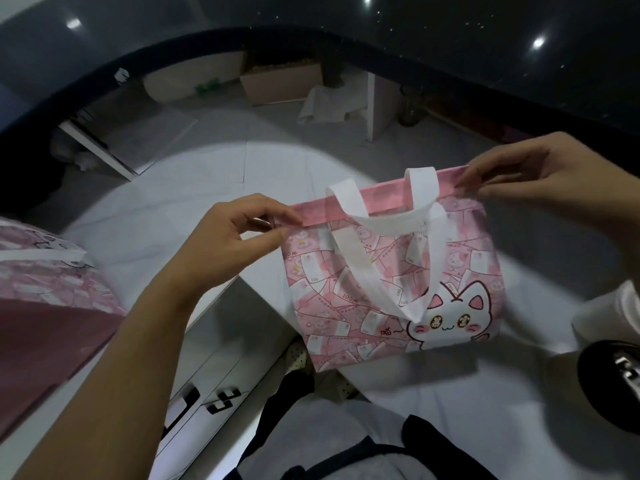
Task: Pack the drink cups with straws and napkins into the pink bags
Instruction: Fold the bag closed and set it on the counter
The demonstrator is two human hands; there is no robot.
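- The pink bag [346, 306], centre right of the frame, is printed with banknotes and a white cat. Its white handles [349, 268] flop forward.
- The left hand [235, 237] pinches the rim's left corner, and the right hand [530, 171] pinches its right corner.
- More pink bags [45, 278] lie at the left edge.
- A dark round thing [609, 386], perhaps a cup lid, sits lower right.
- A white tabletop [156, 202] lies beneath, with a cardboard box [280, 81] on the floor, upper centre.

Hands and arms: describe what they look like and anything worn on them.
The left hand and right hand are bare: no gloves, rings or watch visible. The left forearm is uncovered, no sleeve in view. The right arm leaves the frame at the wrist.
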